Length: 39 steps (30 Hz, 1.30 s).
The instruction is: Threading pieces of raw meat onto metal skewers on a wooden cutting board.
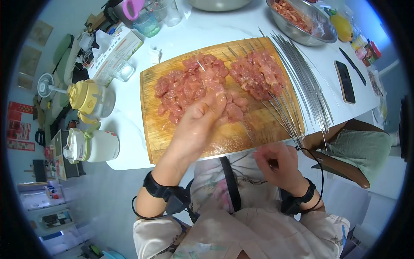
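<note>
A wooden cutting board [207, 142] carries a pile of raw meat pieces [174, 87] at its left and middle. My left hand [200, 119] pinches meat between thumb and fingers over the pile. A thin metal skewer [201, 65] runs through this meat; its tip sticks out beyond, and its shaft shows again below, pointing at my right hand. My right hand [278, 162], slightly blurred, has its fingers curled round the skewer's near end at the board's front edge; the grip itself is partly hidden. Loaded meat skewers [258, 74] lie side by side on the board's right part.
Bare metal skewers [304, 81] lie right of the board. Beyond are a steel bowl of meat [326, 27], a phone [344, 82] and a black knife [352, 66]. Two bottles, yellow [103, 100] and white [103, 145], a plastic cup [123, 69] and a glove box [121, 48] stand left.
</note>
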Motion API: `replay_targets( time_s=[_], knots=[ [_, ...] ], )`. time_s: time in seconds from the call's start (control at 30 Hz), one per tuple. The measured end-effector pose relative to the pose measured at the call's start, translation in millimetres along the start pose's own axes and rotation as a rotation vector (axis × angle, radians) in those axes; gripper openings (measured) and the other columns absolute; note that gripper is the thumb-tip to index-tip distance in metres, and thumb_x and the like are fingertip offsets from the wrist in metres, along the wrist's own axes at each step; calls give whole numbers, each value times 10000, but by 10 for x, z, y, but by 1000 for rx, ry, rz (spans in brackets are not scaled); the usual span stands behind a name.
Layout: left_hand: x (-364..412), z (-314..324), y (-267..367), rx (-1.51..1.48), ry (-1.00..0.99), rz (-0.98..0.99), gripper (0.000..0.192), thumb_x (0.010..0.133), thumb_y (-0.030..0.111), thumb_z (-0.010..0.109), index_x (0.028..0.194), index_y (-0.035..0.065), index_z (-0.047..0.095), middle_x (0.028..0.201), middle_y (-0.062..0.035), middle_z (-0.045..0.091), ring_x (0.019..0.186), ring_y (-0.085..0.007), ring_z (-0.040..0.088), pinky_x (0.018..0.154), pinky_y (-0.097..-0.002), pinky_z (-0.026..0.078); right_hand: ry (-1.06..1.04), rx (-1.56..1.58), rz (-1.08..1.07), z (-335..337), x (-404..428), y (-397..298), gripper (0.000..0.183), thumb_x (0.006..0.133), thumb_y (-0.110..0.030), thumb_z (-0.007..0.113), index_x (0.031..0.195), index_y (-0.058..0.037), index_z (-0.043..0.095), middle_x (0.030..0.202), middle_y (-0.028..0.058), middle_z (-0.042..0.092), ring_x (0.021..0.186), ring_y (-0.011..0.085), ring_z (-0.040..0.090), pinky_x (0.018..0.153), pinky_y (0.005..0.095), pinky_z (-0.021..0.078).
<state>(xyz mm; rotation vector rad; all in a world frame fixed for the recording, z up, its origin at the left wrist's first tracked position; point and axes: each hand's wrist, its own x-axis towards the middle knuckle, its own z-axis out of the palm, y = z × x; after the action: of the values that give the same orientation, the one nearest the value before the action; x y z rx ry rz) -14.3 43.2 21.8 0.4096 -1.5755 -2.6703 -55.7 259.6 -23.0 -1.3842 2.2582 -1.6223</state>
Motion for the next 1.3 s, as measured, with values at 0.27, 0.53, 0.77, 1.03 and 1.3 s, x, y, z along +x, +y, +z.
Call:
replay_targets(
  time_s=[0.27,0.53,0.77,1.03,1.3],
  knots=[
    [-115,103,-127,-68,18,91,323,1037,297,482,1152,8,567,1077,-169,658,1043,-264,644,950,-349,471,-32,-23,-84,102,159,-109,290,830,49,704,1007,10,477,614,51,598,475,158,597,423,269,412],
    [-114,172,-161,137,8,169,449,1038,350,473,1285,-24,499,1206,-188,637,1078,-241,643,904,-326,491,21,-69,-131,115,271,-124,282,826,55,708,973,11,471,631,61,583,461,174,584,410,293,403],
    [81,-80,235,-77,166,313,411,1041,346,451,1268,8,501,1132,-141,632,1002,-253,656,775,-364,562,-37,-84,-170,77,164,-134,271,823,39,723,930,-9,480,600,50,546,430,158,532,399,275,377],
    [62,74,34,-142,101,176,317,1037,300,465,1196,31,519,965,-99,620,898,-220,654,621,-338,563,-43,-54,-158,105,194,-108,273,824,51,717,933,-12,475,664,75,575,446,159,548,413,277,395],
    [5,217,-96,69,61,265,301,1036,286,479,1206,43,531,942,-78,630,960,-209,659,706,-249,459,-26,-12,-87,46,222,-130,299,829,59,710,955,-1,446,677,77,590,488,151,602,420,266,407]
  ],
)
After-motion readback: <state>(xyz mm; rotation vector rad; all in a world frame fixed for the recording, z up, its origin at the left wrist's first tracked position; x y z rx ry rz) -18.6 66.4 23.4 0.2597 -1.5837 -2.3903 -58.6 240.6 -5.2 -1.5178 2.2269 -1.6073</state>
